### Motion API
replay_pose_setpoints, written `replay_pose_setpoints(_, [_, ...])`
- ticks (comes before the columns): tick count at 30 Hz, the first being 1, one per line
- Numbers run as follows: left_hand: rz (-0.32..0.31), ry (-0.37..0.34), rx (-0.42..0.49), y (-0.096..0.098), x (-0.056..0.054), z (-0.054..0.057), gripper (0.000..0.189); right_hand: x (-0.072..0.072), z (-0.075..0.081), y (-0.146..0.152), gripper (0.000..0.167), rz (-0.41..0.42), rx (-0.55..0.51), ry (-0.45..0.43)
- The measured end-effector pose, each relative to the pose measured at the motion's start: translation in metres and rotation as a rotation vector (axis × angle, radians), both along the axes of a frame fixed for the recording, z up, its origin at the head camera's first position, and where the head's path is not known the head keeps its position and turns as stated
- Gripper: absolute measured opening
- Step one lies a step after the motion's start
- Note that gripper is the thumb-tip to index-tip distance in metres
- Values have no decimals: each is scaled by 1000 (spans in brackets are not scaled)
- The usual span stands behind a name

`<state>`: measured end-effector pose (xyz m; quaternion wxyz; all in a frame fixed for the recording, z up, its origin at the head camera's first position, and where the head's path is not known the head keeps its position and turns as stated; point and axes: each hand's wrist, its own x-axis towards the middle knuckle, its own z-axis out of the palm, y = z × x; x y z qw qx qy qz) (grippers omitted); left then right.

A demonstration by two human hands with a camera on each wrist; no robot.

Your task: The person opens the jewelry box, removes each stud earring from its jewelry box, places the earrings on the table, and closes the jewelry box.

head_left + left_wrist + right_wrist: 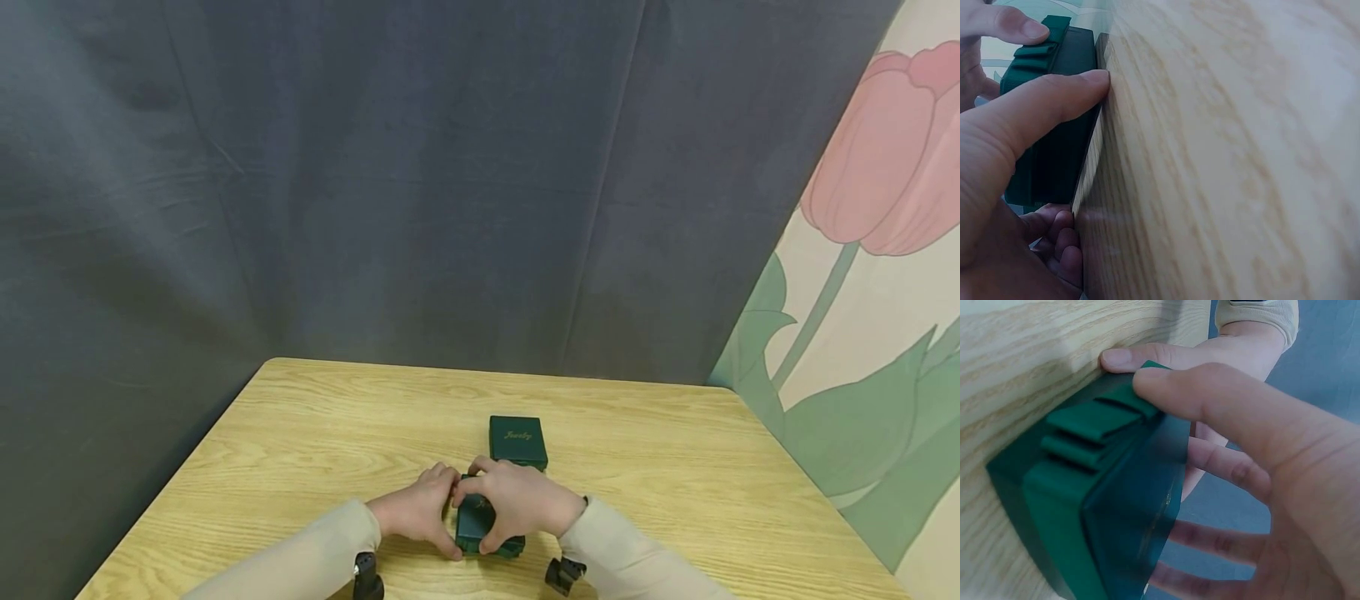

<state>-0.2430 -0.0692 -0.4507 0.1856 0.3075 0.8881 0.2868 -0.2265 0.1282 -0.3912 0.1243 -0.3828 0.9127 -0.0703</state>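
The right hand [521, 500] covers much of the near green box [472, 522], so only a bit of its gold writing peeks out. The box sits on the wooden table [337, 433], between both hands. The back box [517, 440] is just behind, and the right hand hides part of its front edge, so I can't tell if the boxes touch. In the right wrist view, the bottom of the near box is cut off.

The right hand is spread wide and holds the box, thumb on the bow [1094, 422], fingers on the far side. The left hand [422, 510] holds it low down, thumb near the table, other fingers curled at the far end.
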Motion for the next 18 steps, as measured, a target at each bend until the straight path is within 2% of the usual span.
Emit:
replay_pose_setpoints(12, [-4,-8,-5,-1,0,0,76,2,7,3,55,-18,-50,-22])
replay_pose_setpoints(18, [-6,-24,2,-3,-1,-1,80,3,17,8,55,-31,-87,-16])
